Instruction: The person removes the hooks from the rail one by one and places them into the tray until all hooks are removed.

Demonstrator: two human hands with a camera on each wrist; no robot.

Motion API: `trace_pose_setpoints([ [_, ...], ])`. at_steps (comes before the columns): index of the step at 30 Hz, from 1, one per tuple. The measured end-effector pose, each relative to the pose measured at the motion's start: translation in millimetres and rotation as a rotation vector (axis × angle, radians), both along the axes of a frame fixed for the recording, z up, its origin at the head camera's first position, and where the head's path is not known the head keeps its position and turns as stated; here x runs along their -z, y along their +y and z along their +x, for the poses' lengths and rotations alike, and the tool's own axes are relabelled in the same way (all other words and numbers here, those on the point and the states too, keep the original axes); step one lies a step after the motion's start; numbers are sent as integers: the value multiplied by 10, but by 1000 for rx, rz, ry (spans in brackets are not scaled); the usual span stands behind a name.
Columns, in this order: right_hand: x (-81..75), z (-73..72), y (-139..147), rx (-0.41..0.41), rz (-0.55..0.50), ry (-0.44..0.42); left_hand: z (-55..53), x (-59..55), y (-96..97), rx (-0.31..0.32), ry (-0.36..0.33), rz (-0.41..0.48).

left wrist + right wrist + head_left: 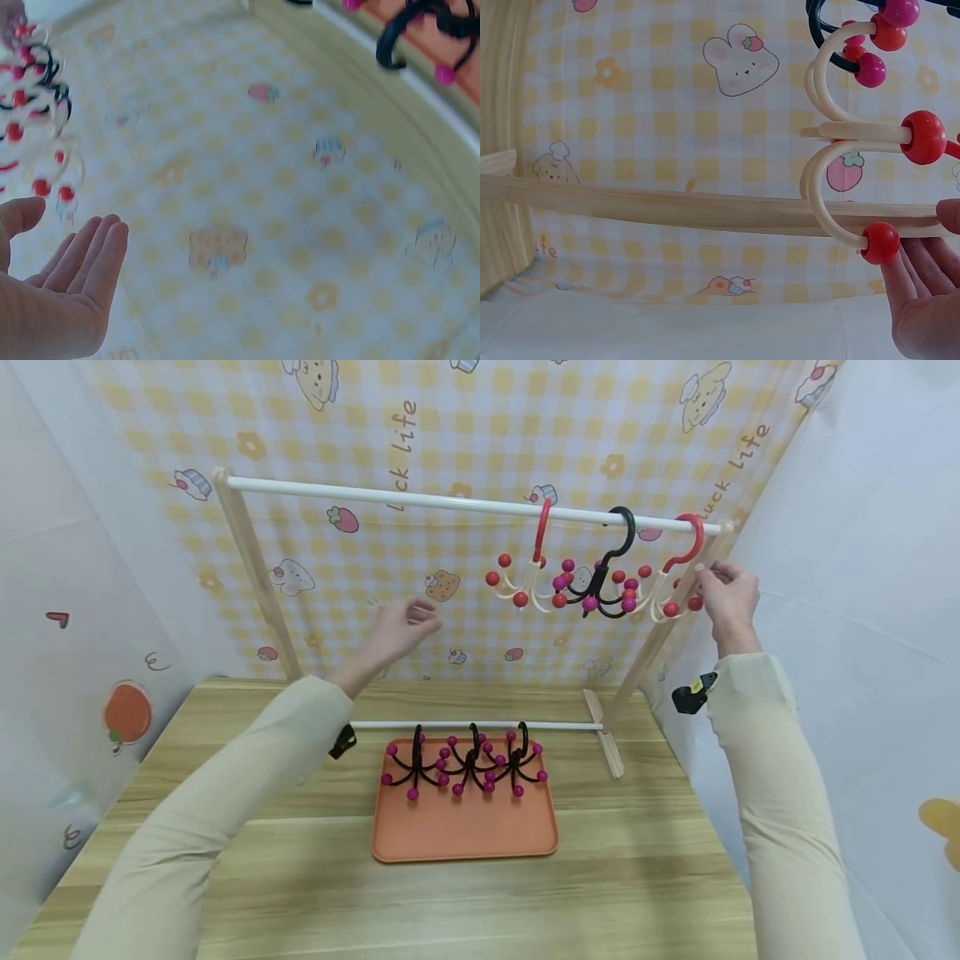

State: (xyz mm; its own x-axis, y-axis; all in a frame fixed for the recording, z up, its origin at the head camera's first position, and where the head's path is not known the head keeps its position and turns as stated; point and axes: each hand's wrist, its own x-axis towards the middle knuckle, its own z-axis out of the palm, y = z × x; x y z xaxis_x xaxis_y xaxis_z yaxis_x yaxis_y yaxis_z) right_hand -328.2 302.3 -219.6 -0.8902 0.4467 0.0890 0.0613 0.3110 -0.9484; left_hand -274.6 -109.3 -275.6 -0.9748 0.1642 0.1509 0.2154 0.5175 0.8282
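Note:
On the white top rod hang a red-hooked hanger with cream prongs and red balls (521,599), a black hanger with magenta balls (597,582), and another red-hooked hanger (688,553) at the right end. Beside this last hanger is my right hand (729,596). In the right wrist view, my right fingers (919,274) are fairly straight, with a fingertip at a red ball (881,242); whether they touch is unclear. My left hand (397,631) hovers left of the hangers and holds nothing. Its fingers (97,255) are extended, the thumb apart.
Several black hangers with magenta balls (471,762) lie on an orange tray (465,835) on the wooden table (300,877). Wooden posts (258,572) carry the top rod (360,493). A lower white rod (573,726) runs behind the tray, near a wooden foot (609,747).

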Motion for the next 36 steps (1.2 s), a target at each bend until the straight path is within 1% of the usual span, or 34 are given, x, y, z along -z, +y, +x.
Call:
trace_pose_setpoints([
  [5, 1, 1, -1, 1, -7, 1, 7, -206, -198, -46, 72, -16],
  [7, -1, 1, -2, 0, -11, 0, 20, -289, -275, -76, 101, -29],
  [8, -1, 0, -3, -1, -14, 0, 28, -331, -319, -95, 114, -43],
  [10, -3, -1, -2, -3, -19, 3, 33, -410, -401, -139, 154, -39],
  [13, -3, -3, -2, -3, -21, 10, 31, -506, -532, -207, 210, 4],
  [15, -6, -3, -2, -4, -23, 12, 22, -544, -615, -270, 275, 30],
  [16, -7, -3, -3, -3, -22, 12, 23, -561, -659, -298, 295, 44],
  [18, -10, -2, -4, -3, -21, 6, 22, -575, -739, -355, 385, 55],
  [20, -14, -1, -7, -5, -18, 1, 13, -579, -821, -418, 492, 34],
  [21, -16, 1, -8, -6, -17, -1, 12, -582, -862, -443, 529, 20],
  [23, -17, 4, -9, -10, -15, -4, 3, -585, -942, -478, 589, 14],
  [24, -16, 6, -10, -12, -14, -4, -2, -588, -983, -499, 599, 8],
  [25, -15, 9, -10, -14, -13, -4, -4, -591, -1023, -515, 595, 5],
  [27, -12, 12, -7, -15, -18, -4, -6, -596, -1103, -550, 561, 2],
  [31, -6, 11, -3, -13, -13, -4, -18, -581, -1246, -607, 489, 31],
  [33, -3, 12, 0, -13, -11, -5, -23, -563, -1304, -631, 440, 55],
  [36, -1, 12, 6, -11, -8, -7, -24, -530, -1371, -656, 325, 87],
])
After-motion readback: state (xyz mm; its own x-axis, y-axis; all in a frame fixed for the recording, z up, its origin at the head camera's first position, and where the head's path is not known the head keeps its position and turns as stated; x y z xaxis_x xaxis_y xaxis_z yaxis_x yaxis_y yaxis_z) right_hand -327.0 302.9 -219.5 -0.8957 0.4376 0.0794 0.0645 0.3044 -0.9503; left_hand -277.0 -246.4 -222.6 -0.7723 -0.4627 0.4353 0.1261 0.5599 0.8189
